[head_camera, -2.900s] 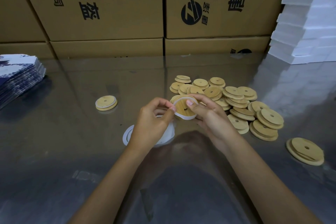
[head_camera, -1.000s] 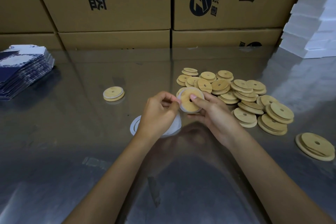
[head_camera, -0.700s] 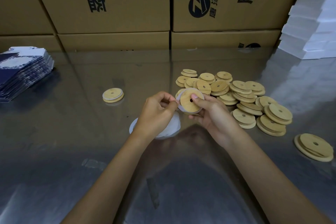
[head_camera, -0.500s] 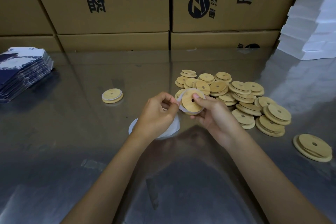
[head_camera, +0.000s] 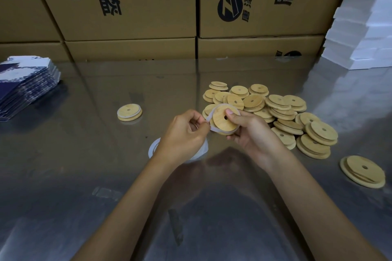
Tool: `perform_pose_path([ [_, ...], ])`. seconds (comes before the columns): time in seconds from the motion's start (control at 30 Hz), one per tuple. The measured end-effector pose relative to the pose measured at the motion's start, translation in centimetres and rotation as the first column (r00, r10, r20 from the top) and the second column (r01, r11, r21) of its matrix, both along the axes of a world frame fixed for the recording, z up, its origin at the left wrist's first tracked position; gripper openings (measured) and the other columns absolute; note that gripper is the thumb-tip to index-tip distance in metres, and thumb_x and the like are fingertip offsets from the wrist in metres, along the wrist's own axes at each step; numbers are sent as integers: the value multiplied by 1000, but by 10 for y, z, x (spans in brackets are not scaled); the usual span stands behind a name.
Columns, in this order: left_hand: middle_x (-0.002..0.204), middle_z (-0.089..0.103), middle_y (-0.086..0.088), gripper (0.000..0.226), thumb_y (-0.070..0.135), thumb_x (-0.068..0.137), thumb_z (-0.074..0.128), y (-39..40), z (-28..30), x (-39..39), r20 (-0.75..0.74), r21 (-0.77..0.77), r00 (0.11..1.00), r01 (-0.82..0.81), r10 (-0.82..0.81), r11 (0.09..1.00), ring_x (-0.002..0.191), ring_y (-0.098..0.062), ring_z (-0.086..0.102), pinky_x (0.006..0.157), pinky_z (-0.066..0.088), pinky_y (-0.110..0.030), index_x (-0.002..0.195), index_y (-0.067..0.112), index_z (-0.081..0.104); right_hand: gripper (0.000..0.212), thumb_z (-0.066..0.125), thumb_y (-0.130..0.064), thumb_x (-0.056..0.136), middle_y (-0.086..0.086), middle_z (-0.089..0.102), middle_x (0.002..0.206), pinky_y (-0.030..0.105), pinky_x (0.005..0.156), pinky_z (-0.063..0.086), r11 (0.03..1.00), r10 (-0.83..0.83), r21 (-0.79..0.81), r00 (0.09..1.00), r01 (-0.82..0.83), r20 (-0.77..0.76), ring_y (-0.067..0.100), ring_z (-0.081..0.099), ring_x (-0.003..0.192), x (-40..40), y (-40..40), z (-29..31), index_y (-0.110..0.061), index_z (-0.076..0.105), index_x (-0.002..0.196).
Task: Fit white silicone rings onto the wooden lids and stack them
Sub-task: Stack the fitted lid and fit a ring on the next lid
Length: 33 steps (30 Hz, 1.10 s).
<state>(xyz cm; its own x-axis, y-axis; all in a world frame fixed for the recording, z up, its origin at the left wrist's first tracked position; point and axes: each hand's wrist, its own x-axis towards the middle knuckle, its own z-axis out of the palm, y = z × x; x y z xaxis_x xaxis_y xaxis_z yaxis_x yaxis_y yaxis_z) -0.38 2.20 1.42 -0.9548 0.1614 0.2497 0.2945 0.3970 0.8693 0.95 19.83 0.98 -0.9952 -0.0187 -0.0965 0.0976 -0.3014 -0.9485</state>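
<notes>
The right hand (head_camera: pixel 252 131) grips a wooden lid (head_camera: pixel 224 120) by its edge, while the left hand (head_camera: pixel 184 133) pinches the white silicone ring (head_camera: pixel 209 119) against its rim. The lid is tilted, face toward the camera, just in front of the lid pile (head_camera: pixel 275 110). The ring should seat best if worked evenly round the groove without twisting. One ringed lid (head_camera: pixel 129 111) lies well left of the pile on the surface (head_camera: pixel 84 165).

One head-worn view looks forward and down, close over the table (head_camera: pixel 84 165).

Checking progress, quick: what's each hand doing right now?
Left hand: pinching the white silicone ring.
Right hand: holding the wooden lid.
</notes>
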Motion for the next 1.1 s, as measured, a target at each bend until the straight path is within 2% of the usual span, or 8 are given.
perform_pose_path([
  [0.1,61,58,4,13,18,88,64,2,-1,1,45,16,998,47,-47,999,55,-4,49,53,38,-11,76,20,63,24,58,-18,99,6,74,101,23,65,49,1000,-5,-5,1000,5,-12,12,66,84,2,0,-1,-7,72,115],
  [0.27,60,61,14,14,17,90,64,-1,1,1,96,123,995,26,-38,992,64,-8,56,62,42,-16,78,22,67,27,58,-19,99,14,73,109,26,66,49,999,25,27,1000,-25,-15,17,66,92,3,-4,-1,-5,70,120],
  [0.43,69,67,12,7,19,88,68,3,5,4,92,218,996,-18,-2,976,61,-2,57,67,48,-18,82,18,71,28,63,-19,96,10,76,105,26,71,57,998,37,-55,999,-38,-4,17,73,94,4,-5,1,-5,70,119],
  [0.63,59,65,10,6,17,86,69,2,6,5,234,225,972,-51,-3,973,53,-2,56,56,49,-12,83,13,74,25,65,-17,95,13,76,107,28,77,60,997,-8,-77,1000,9,6,21,75,97,4,-8,0,-3,70,115],
  [0.73,60,66,10,9,20,85,69,2,7,6,284,198,958,-30,-28,980,52,-4,55,54,47,-11,78,15,74,26,64,-17,96,15,76,109,28,77,60,994,-22,-104,1000,23,12,23,75,98,4,-10,0,-3,69,117],
  [0.9,65,68,7,12,28,83,74,7,4,10,311,192,949,-9,-52,981,54,-5,55,61,47,-19,76,18,75,26,63,-16,96,18,75,111,28,77,60,987,-38,-157,999,38,4,23,74,94,5,-12,2,-1,69,117],
  [1.0,63,66,6,13,25,83,75,10,3,13,295,270,954,-40,-43,962,53,-5,53,57,45,-16,80,13,74,25,63,-15,96,18,75,109,26,73,60,983,-54,-177,998,52,-8,21,75,92,6,-14,3,0,69,116],
  [1.1,61,63,5,12,21,82,74,12,3,15,285,286,958,-60,-25,956,53,-4,53,56,42,-15,80,10,72,25,64,-14,95,18,76,106,25,71,59,982,-76,-175,997,73,-11,21,76,89,7,-15,3,0,70,114],
])
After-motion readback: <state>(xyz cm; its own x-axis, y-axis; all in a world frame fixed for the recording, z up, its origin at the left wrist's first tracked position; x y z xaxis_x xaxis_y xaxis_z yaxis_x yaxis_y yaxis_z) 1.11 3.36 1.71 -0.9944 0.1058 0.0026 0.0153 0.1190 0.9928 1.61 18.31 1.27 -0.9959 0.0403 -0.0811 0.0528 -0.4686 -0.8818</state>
